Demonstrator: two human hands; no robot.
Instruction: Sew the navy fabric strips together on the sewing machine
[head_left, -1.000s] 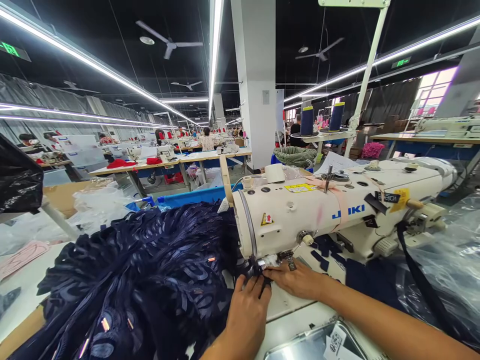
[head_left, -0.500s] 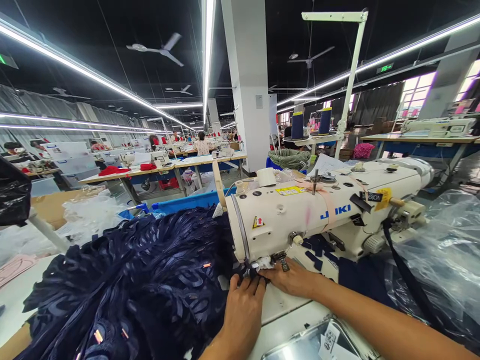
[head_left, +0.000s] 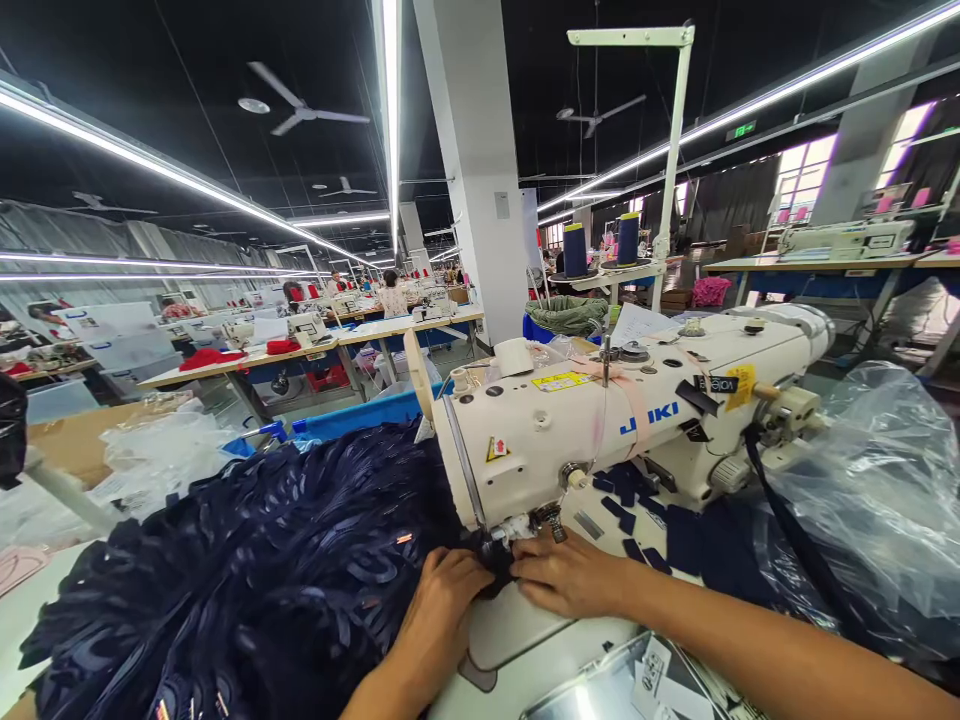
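A white Juki sewing machine [head_left: 630, 420] stands in front of me on the table. A big heap of dark navy textured fabric [head_left: 247, 570] lies to its left and runs under the needle area. My left hand [head_left: 442, 600] rests on the fabric edge just left of the presser foot, fingers curled down on the cloth. My right hand [head_left: 566, 575] lies just right of the foot, fingers pressed together on the same dark fabric. The needle itself is hidden by the machine head and my fingers.
Small navy cut pieces [head_left: 637, 510] lie under the machine arm. Clear plastic sheeting [head_left: 877, 500] is bunched at the right. Two navy thread cones [head_left: 600, 245] stand behind. A metal tray with paper tags [head_left: 645, 685] sits near me. Other workers sit at distant tables [head_left: 315, 330].
My view has swung to the right, so everything sits further left. My left hand slid left and curled onto the fabric; my right hand stayed by the presser foot.
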